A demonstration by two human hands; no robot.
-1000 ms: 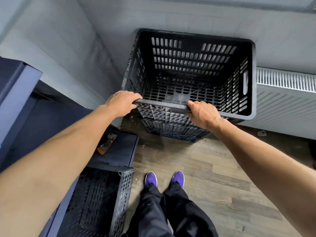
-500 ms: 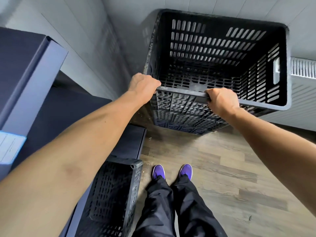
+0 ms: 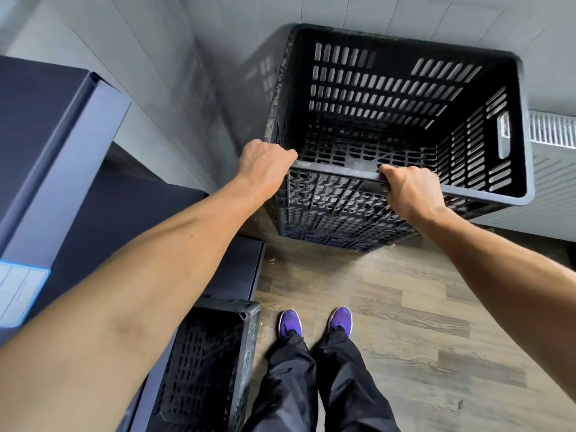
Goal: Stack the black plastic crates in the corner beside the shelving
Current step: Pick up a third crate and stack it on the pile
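Both hands, left & right, curled tight on near rim of crate, upper right. Risk: misseated on stack below, could tip.

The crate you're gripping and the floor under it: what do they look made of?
Crate: moulded black plastic, matte and scuffed, with slotted walls and a rounded rim. Floor: wood-look planks, brown-grey with printed grain and visible seams; probably laminate or vinyl, hard to tell.

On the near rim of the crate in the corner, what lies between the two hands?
In the head view, only a bare stretch of the crate's near rim runs between the left hand and the right hand; nothing else sits on it.
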